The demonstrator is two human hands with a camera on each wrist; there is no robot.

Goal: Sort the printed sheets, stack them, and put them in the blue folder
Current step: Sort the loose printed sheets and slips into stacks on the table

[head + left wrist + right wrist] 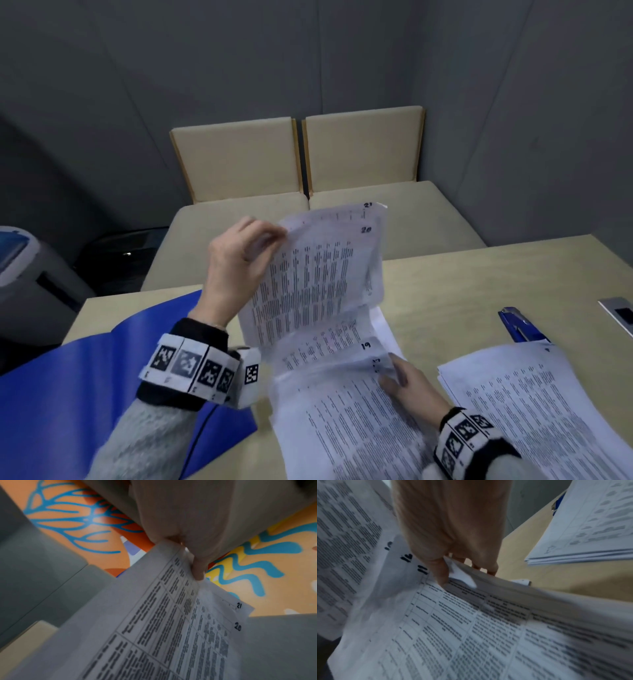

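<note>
While two hands (239, 260) (407, 380) thumb sheets (315, 274), one blue folder (85, 377) lies open.

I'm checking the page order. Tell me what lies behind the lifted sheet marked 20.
Directly behind sheet 20, pinched by the left hand, is the sheet marked 21; only its top edge shows, the rest is covered.

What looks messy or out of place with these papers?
A small corner of one sheet is folded over and crumpled under the right hand. The sheets lifted by the left hand are fanned unevenly, numbers 21 and 20 staggered. Nothing looks torn or spilled.
</note>
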